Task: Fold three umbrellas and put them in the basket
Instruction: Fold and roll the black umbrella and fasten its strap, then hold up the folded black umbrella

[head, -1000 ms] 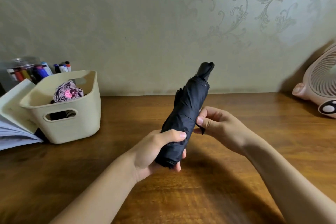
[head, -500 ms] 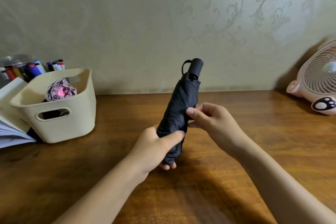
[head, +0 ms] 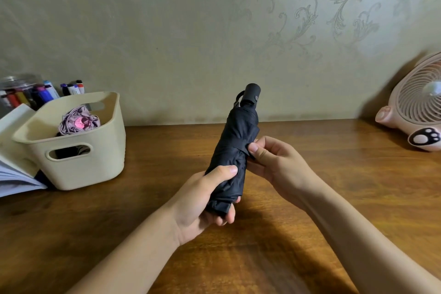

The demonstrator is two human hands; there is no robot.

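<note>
The left hand (head: 205, 200) was wrapped round the lower end of the black fabric folding umbrella (head: 241, 124), holding it tilted above the brown wooden table (head: 334, 174). The right hand (head: 274, 162) pinched the thin black strap (head: 236, 147) at mid-canopy. The best move, probably: keep the folds squeezed, draw the strap snug, fasten it, then go left to the cream plastic basket (head: 78, 169), where a lilac folded umbrella (head: 80, 122) sat.

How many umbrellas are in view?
2. A black umbrella is gripped by the left hand and pinched by the right hand; a lilac umbrella sits in the cream basket. A dark shape behind its handle slot may be a third.
</note>
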